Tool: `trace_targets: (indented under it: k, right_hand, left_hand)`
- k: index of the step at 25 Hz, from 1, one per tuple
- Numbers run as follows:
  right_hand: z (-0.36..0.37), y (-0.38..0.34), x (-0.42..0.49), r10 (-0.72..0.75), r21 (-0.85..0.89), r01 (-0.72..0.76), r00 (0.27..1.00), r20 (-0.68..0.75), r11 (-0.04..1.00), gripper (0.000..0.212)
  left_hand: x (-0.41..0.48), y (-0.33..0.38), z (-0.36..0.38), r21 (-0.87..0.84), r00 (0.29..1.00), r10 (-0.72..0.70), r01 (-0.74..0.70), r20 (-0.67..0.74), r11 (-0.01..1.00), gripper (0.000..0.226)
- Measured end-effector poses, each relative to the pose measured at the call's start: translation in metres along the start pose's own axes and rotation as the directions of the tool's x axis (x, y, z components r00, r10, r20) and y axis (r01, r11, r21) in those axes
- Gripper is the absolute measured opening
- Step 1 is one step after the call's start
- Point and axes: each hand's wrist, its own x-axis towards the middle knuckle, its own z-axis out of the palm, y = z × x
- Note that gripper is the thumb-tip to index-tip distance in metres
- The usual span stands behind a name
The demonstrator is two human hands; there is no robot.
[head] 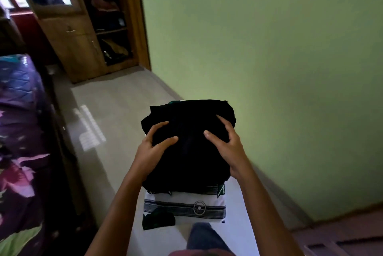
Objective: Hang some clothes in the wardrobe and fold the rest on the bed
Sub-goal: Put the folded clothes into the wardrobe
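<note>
I carry a stack of folded clothes in front of me, above the floor. A folded black garment point(190, 152) lies on top, and a white garment with black stripes and green print point(184, 208) sticks out beneath it. My left hand point(153, 148) grips the stack's left side, thumb and fingers curled over the black cloth. My right hand point(230, 142) grips its right side the same way. The wooden wardrobe point(83, 34) stands ahead at the upper left, its door point(68, 24) open, with shelves of clothes point(107, 11) showing inside.
The bed with a purple floral cover point(18, 131) runs along the left edge. A green wall point(269, 69) closes off the right side. A strip of pale tiled floor point(99, 123) leads between them to the wardrobe. My leg in blue trousers point(205, 237) shows at the bottom.
</note>
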Motion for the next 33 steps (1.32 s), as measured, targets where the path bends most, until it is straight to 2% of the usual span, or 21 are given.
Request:
trace_targets:
  k: [13,17,21,26,33]
  right_hand:
    - [0.079,-0.060,0.364,-0.011,-0.043,0.021,0.972,0.236,0.999,0.055]
    - [0.099,-0.057,0.458,0.021,-0.045,-0.009,0.964,0.265,0.999,0.054]
    - [0.126,-0.059,0.561,0.033,-0.049,-0.020,0.958,0.284,0.999,0.056]
    - [0.177,-0.086,0.705,0.036,-0.051,-0.022,0.952,0.303,0.998,0.055]
    - [0.250,-0.108,0.870,0.047,-0.066,-0.022,0.920,0.388,0.998,0.055]
  left_hand:
    - [0.327,0.048,-0.031,0.023,0.975,-0.013,0.019,-0.224,1.000,0.040]
    - [0.419,0.049,-0.038,0.019,0.970,-0.044,0.050,-0.240,0.999,0.045]
    - [0.520,0.048,-0.049,0.008,0.963,-0.043,0.047,-0.265,0.999,0.040]
    - [0.666,0.071,-0.078,-0.010,0.951,-0.056,0.056,-0.304,0.998,0.042]
    - [0.825,0.085,-0.124,-0.024,0.923,-0.077,0.073,-0.377,0.997,0.041]
